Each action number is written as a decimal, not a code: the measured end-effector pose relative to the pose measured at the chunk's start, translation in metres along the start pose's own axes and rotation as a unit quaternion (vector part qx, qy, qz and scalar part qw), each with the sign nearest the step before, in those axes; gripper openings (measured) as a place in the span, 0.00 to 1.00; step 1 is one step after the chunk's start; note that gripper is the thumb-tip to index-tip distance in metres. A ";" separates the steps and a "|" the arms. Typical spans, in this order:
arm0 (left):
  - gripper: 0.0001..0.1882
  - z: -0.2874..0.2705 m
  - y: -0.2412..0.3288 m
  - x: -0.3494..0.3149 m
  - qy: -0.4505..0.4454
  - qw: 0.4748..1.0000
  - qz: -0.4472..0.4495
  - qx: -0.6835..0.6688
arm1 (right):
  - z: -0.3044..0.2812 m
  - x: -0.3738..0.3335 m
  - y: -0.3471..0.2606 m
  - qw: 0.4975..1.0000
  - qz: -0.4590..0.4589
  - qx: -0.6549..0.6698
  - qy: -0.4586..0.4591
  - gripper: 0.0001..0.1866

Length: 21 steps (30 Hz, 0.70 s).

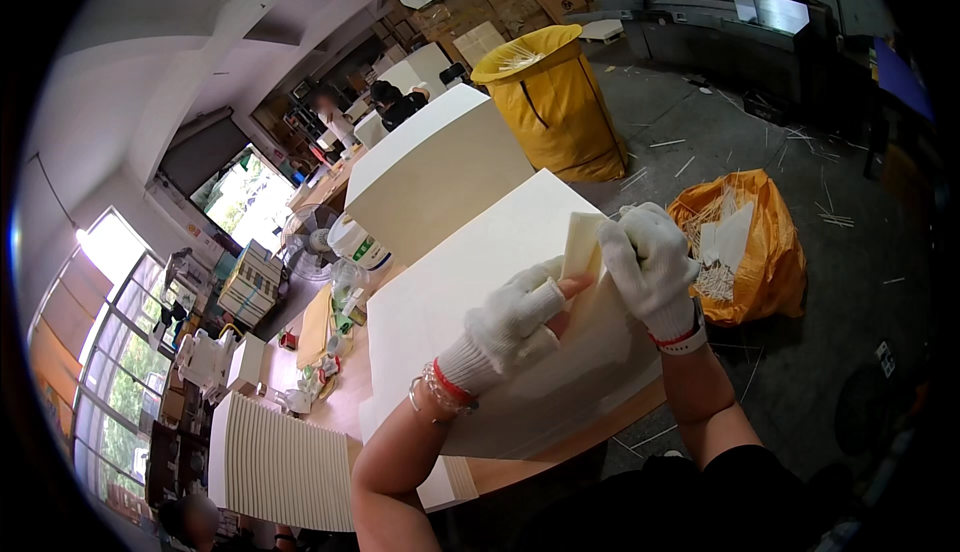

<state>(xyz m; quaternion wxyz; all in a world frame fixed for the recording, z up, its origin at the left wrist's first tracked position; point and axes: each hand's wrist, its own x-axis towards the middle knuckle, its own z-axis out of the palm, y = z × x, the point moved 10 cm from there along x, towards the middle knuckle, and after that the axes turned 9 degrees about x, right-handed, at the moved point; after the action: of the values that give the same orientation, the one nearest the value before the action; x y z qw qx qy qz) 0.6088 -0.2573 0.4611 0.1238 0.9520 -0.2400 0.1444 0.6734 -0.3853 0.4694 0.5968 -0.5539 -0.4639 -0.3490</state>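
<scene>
In a white knit glove with bare fingertips, my left hand [515, 320] is closed on a cream-coloured paper sheet [582, 240], whose edge stands up folded between my hands. My right hand [650, 260], also gloved in white, pinches the same sheet from the other side, its fingers curled in. Both hands are over the right side of a large stack of white sheets [455, 277] on the table. What lies under my palms is hidden.
Behind stands another tall white stack [440, 172]; a ridged stack [280, 462] is at the lower left. A white bucket [358, 244] and fan [310, 242] are left. A yellow bag [560, 112] and orange bag [765, 272] of paper strips stand right. Other people work nearby.
</scene>
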 end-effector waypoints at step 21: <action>0.31 0.001 0.000 0.004 0.030 0.998 -0.042 -0.022 | 0.001 -0.001 -0.003 0.999 -0.042 -0.016 -0.011 0.05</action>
<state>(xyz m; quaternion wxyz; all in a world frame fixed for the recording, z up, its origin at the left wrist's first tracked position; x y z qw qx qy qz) 0.6123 -0.2591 0.4618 0.1574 0.9537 -0.1986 0.1622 0.6701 -0.3851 0.4696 0.5678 -0.5473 -0.4872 -0.3751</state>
